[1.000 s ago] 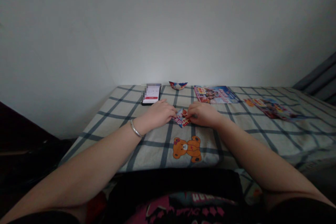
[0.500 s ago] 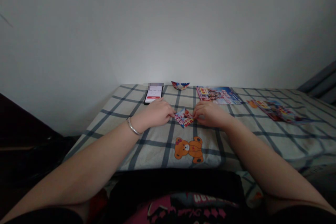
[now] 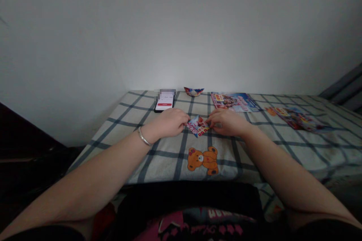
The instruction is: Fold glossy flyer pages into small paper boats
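A small folded paper (image 3: 198, 126), printed in blue, red and yellow, is held as a diamond just above or on the checked cloth; I cannot tell which. My left hand (image 3: 173, 123), with a silver bangle at the wrist, pinches its left corner. At the opposite corner, the fingertips of my right hand (image 3: 227, 122) close on the paper. Behind, near the wall, stands a boat-shaped folded paper (image 3: 194, 91) with similar colours. A phone (image 3: 165, 101) with a lit screen lies beyond my left hand.
A checked tablecloth (image 3: 158, 162) with a printed teddy bear covers the table. Printed leaflets (image 3: 237, 102) lie at the back right, and another leaflet (image 3: 299, 118) is farther right. A pale wall (image 3: 198, 30) rises behind the table's far edge.
Both hands keep their pinch on the folded paper's corners. The paper's top looks slightly more opened. The view has shifted very little.
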Demonstrator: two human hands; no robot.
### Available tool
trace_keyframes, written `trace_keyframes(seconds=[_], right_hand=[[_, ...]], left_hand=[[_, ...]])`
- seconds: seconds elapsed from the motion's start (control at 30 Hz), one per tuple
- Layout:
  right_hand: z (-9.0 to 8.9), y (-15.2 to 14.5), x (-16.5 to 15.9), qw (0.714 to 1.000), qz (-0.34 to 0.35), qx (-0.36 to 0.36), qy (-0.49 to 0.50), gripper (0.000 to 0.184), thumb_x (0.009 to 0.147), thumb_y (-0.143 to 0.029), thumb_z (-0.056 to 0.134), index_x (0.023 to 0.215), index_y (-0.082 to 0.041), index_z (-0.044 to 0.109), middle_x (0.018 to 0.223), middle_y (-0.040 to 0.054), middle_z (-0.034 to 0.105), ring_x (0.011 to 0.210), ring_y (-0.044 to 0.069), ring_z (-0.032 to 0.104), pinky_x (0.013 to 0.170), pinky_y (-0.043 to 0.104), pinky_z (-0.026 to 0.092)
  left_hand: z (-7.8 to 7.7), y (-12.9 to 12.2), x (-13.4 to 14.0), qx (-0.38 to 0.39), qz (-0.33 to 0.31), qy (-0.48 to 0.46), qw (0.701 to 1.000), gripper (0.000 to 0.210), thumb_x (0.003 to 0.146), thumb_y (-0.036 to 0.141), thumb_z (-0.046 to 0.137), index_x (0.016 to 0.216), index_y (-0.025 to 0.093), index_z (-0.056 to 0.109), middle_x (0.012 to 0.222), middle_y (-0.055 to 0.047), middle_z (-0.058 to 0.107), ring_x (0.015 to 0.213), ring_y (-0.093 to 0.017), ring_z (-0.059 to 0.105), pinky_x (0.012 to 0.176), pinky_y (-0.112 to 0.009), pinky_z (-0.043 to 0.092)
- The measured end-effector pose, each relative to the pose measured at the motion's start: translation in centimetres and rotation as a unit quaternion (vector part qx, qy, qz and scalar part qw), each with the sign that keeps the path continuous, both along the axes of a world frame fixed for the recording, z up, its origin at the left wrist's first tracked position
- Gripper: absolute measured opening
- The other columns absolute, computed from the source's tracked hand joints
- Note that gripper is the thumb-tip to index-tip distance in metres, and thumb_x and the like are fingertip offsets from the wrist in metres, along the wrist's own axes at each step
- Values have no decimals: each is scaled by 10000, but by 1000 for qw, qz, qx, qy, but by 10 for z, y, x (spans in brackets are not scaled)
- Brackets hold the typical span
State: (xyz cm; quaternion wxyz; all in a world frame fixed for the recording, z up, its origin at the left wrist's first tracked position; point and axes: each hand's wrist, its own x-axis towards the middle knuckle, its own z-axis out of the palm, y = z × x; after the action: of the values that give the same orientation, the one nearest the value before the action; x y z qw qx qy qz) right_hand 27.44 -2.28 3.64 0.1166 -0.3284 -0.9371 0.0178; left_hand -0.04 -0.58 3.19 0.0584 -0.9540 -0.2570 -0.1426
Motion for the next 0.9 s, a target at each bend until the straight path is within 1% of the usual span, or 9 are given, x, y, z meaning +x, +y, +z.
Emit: trace_keyframes(seconds=[0.1,0.17,0.3,0.4,0.47,0.53,0.6,0.73,0.9], right_hand=[[-2,-2,-5,1000,-14,26,1,111,735,-104,628,783,-185,687,1095,78,722,1026,230,638,920,370,499],[-5,-1,-8,999,-24,38,-9,22,787,-194,651,771,-182,661,1088,97,709,1009,238,639,898,375,501],[-12,3,-12,998,-42,53,-14,107,854,-291,649,857,-184,661,1039,97,705,1006,243,633,882,377,499],[-16,5,-14,997,-36,67,-9,148,891,-275,616,995,-184,669,1049,93,705,1027,240,627,900,377,491],[-17,6,-16,997,-30,71,-7,163,912,-270,591,1024,-184,671,1061,90,705,1029,236,625,901,375,491],[-18,6,-16,997,-30,73,-4,167,921,-270,581,1028,-181,674,1064,89,706,1027,236,624,903,377,492],[-19,6,-17,997,-32,73,2,169,926,-272,575,1028,-181,675,1072,86,706,1032,236,622,913,380,492],[-20,6,-17,997,-34,72,9,165,921,-279,582,1025,-195,679,1086,80,705,1036,236,622,924,383,490],[-20,6,-19,996,-47,71,14,194,934,-317,562,1026,-199,686,1086,86,706,1048,232,624,937,387,487]], left_hand=[[-3,0,2,-5,6,-16,1000,180,818,135,526,908,166,679,922,-74,688,949,-210,645,877,-349,511],[-4,1,4,-3,2,-21,1000,135,844,169,536,845,167,670,896,-72,679,954,-212,637,858,-343,510],[-6,2,6,28,-11,-10,999,204,895,242,546,728,169,636,842,-70,660,1023,-227,607,861,-344,496],[-10,0,9,47,6,-8,999,134,888,262,573,816,165,632,893,-70,648,948,-216,602,851,-350,487],[-14,-1,10,43,48,-33,997,151,887,296,586,936,159,625,930,-75,640,927,-221,598,846,-360,487],[-19,0,10,37,74,-69,994,289,902,321,579,1136,152,586,1089,-103,631,1033,-239,585,914,-384,478],[-24,3,9,32,53,-62,996,398,926,311,552,1296,168,518,1302,-118,560,1194,-249,528,1029,-407,434],[-30,9,7,1,37,-29,999,354,951,311,526,1258,141,571,1382,-140,518,1302,-268,456,1123,-430,366],[-30,10,7,-53,32,-58,996,287,897,282,615,1139,130,611,1394,-153,521,1337,-279,431,1148,-451,343]])
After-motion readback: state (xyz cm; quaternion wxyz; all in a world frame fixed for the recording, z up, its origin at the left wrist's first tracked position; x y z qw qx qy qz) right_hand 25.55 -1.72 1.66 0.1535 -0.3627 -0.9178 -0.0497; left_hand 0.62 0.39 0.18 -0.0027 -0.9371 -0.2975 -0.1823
